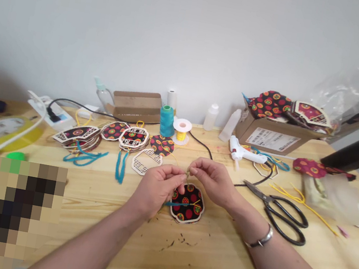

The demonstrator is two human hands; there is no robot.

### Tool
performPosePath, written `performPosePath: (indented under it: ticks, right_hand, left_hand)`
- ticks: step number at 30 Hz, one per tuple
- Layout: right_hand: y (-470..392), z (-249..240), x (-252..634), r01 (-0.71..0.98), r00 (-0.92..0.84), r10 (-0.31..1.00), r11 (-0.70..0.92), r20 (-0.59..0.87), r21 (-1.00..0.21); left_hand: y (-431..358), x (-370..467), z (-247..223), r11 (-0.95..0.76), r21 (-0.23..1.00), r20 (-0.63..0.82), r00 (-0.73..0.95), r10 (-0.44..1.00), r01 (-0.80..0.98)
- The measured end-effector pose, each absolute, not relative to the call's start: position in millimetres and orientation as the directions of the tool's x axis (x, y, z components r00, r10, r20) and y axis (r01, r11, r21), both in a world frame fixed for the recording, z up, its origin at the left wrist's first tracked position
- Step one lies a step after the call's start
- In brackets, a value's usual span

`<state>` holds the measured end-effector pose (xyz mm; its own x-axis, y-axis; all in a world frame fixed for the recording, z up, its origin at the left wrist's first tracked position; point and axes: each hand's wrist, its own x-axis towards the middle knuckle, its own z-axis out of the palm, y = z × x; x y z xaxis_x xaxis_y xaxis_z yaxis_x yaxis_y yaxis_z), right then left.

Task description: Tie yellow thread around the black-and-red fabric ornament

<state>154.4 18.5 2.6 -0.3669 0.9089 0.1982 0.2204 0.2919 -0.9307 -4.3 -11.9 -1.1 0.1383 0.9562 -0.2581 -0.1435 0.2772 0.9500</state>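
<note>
A flower-shaped ornament [182, 214] of dark floral fabric with a pale wooden edge lies flat on the table before me. A teal strand and a short bit of yellow cord [195, 203] rest across its face. Just above its top edge, my left hand [164, 186] and my right hand [210, 180] meet fingertip to fingertip. Both pinch a thin olive-yellow cord [187, 178]; its exact shape is too small to make out. Some of the ornament's left side is hidden behind my left fingers.
Black-handled scissors [284, 218] and a white glue gun [244, 153] lie to the right. Behind are a teal thread cone [167, 122], a yellow cord spool [181, 134] and stacked ornaments [133, 138]. A cardboard box [270, 134] stands back right. Dark scraps dot the front.
</note>
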Motion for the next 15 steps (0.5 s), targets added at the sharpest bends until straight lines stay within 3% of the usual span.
performPosePath:
  ticks: [7,15]
  right_hand:
    - [20.6,-0.3,155.0,0.209,-0.308,0.941,0.213,0.142,-0.954]
    - [17.4,4.8,154.6,0.216,-0.315,0.892,0.401,0.326,-0.89]
  left_hand:
    - [-10.7,-4.3,0.4,0.265,0.943,-0.246,0.114,0.963,-0.203]
    - [-9.8,-5.4,-0.2,0.239,0.949,-0.222,0.105,0.97,-0.204]
